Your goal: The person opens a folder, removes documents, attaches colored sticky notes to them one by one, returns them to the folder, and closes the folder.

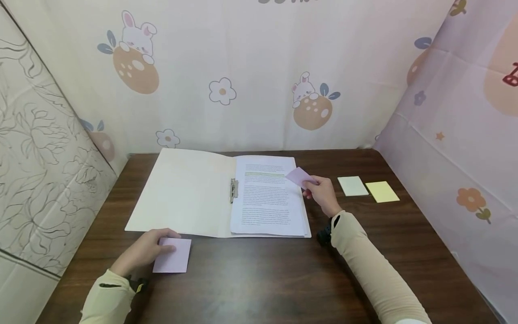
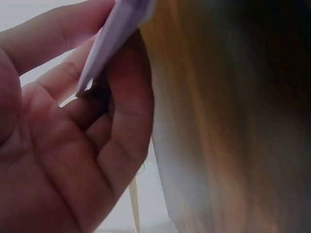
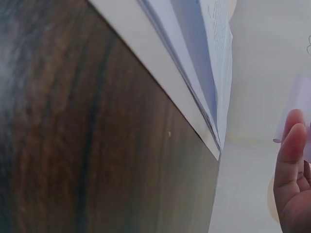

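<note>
My left hand pinches a pad of purple sticky notes between thumb and fingers, just in front of the folder's lower left part. In the left wrist view the pad appears edge-on in the grip. Over the right edge of the printed pages, my right hand holds a single purple sticky note by one end. That note looks slightly curled in the right wrist view. The pages lie in an open white folder with a metal clip; a green highlighted line crosses the upper text.
Right of the folder, a pale green sticky pad and a yellow sticky pad lie side by side on the dark wooden table. Patterned curtains stand behind the table and along its sides.
</note>
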